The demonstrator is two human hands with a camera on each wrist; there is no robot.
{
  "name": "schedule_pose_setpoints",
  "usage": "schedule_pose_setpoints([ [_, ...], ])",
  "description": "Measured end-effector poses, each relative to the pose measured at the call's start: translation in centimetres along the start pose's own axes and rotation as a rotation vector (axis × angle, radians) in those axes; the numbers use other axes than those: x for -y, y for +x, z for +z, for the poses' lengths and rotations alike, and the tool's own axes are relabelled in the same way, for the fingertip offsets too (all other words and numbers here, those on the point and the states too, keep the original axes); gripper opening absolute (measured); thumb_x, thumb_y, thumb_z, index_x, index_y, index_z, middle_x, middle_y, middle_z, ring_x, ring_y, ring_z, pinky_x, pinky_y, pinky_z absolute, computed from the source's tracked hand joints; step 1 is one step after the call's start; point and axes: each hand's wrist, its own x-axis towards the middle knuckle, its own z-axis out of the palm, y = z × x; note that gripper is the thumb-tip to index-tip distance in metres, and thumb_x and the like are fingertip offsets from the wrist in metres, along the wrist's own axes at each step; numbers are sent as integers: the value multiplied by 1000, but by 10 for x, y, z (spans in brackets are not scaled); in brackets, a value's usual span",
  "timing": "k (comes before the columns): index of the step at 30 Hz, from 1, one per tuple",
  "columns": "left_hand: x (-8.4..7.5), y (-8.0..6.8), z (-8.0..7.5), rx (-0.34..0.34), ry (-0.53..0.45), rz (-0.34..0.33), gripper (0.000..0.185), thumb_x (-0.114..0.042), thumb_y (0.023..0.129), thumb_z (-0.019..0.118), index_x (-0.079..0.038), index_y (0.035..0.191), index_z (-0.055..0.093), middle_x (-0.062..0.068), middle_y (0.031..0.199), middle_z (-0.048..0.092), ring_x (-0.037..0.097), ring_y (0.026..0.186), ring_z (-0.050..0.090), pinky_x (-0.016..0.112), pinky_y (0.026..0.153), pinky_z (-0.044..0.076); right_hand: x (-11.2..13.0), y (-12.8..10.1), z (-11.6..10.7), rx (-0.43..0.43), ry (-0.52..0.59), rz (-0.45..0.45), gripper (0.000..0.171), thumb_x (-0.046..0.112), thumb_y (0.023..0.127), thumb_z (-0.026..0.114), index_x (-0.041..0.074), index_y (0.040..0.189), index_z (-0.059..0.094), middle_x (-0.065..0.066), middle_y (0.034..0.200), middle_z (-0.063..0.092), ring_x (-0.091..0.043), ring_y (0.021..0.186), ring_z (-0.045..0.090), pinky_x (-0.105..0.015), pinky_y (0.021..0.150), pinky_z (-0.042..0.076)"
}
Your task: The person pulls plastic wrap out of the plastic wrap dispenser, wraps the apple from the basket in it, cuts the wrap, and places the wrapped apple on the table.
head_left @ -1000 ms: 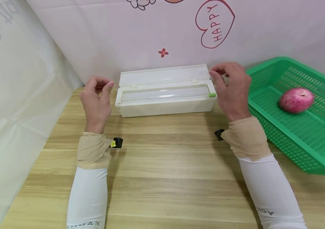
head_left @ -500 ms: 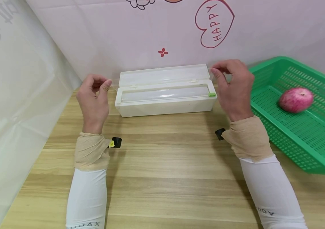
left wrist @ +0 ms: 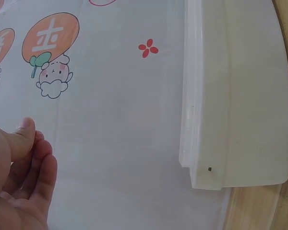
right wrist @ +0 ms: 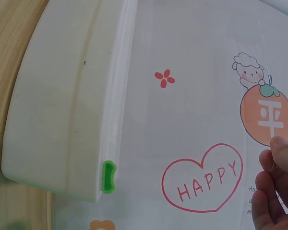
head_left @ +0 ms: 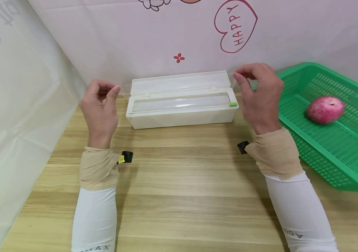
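A white cling film dispenser box [head_left: 183, 119] stands at the table's back, its lid [head_left: 180, 82] tilted back. Inside shows a pale, shiny roll [head_left: 182, 102], and a green slider [head_left: 233, 104] sits at the right end. Left of the box, my left hand [head_left: 99, 110] pinches an edge of clear cling film [head_left: 124, 94] between thumb and fingers. Beyond the box's right end, my right hand [head_left: 262, 96] pinches the film's other side. Both hands are raised off the table. The film is nearly invisible; its span between them is hard to make out.
To the right stands a green perforated basket [head_left: 327, 159], with a pink dragon fruit [head_left: 324, 110] in it. A printed white sheet [head_left: 128, 38] hangs behind the box. The wooden table [head_left: 182, 182] extends in front of it.
My hands have drawn slightly apart and upward, the left going left and the right going right, with the film pinched between them. The box has stayed in place.
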Motion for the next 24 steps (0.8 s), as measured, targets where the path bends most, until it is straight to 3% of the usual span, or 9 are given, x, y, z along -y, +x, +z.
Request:
schedule_pose_setpoints([
  [12,-7,0,-4,-25,-16,13,31,-18,98,74,12,101,68,-18,89,61,2,83,60,18,80,50,8,1,-7,-11,-5,-24,25,22,102,71,-1,108,78,-17,107,77,-27,105,69,-26,95,50],
  [20,-12,1,-7,-32,-29,8,27,-17,97,75,9,100,69,-21,87,61,3,84,61,18,80,51,12,3,-9,-42,5,-13,22,21,101,73,0,106,80,-15,105,78,-25,103,70,-26,95,51],
  [24,-16,2,-8,-40,-40,3,28,-18,97,76,9,100,69,-22,86,61,5,84,61,20,81,51,14,3,-13,-41,3,-59,27,23,103,71,-2,107,79,-18,105,78,-27,102,69,-24,94,51],
])
